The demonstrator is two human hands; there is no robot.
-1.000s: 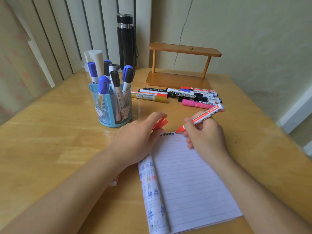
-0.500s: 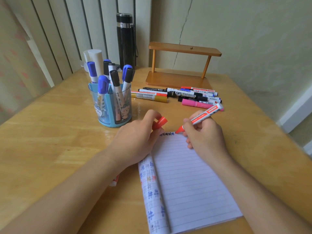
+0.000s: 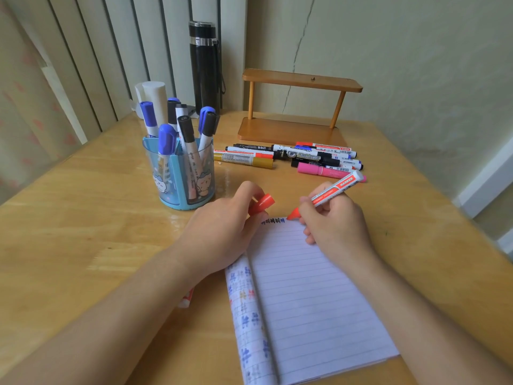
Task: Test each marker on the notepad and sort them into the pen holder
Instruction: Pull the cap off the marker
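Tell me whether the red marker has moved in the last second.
No, not noticeably: the red marker in the right hand keeps its tip at the top edge of the notepad.

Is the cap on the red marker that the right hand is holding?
No, the red cap is pinched in the left hand, apart from the red marker held by the right hand.

The table [image 3: 83, 212] is light wood with a glossy, reflective varnish; the small shelf [image 3: 301, 81] is darker wood with a smooth satin finish. The pen holder [image 3: 177, 176] is translucent blue plastic, and the flask [image 3: 205, 68] is matt black with a polished metal band. The notepad [image 3: 311, 295] is matt ruled paper.
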